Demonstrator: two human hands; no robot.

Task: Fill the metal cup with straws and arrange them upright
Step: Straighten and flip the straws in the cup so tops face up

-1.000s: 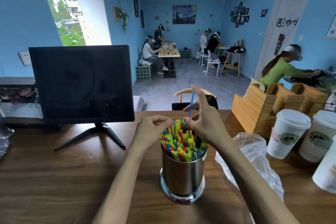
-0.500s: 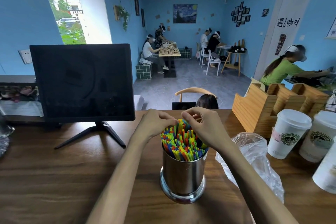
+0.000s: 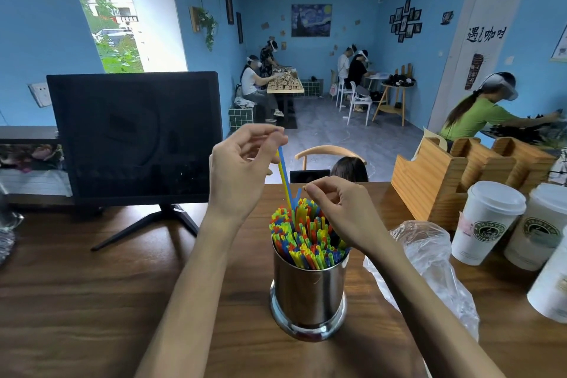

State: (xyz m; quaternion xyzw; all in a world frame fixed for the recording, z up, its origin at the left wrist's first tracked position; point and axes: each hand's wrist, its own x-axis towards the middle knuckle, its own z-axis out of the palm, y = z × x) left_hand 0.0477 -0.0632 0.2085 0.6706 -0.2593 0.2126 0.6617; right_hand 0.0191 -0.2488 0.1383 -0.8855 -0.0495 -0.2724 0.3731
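The metal cup (image 3: 308, 288) is standing upright on the brown table (image 3: 76, 301), right in front of the person. It is packed with colourful straws (image 3: 306, 239) — red, yellow, green and blue — and they are poking up out of the top.

The left hand (image 3: 242, 172) is up above the cup, pinching the tops of two straws, a blue straw (image 3: 284, 169) and a yellow straw (image 3: 286, 187). Both are reaching down into the bunch. The right hand (image 3: 340, 212) is sitting low over the straws with its fingers curled — it looks like it is pinching the tip of one straw, but that part is too small to be sure.

A crinkly plastic bag (image 3: 429, 258) is lying just beside the cup on the right. Paper cups (image 3: 484, 221) with lids are standing further right, and a black screen (image 3: 135, 138) is standing on the left.
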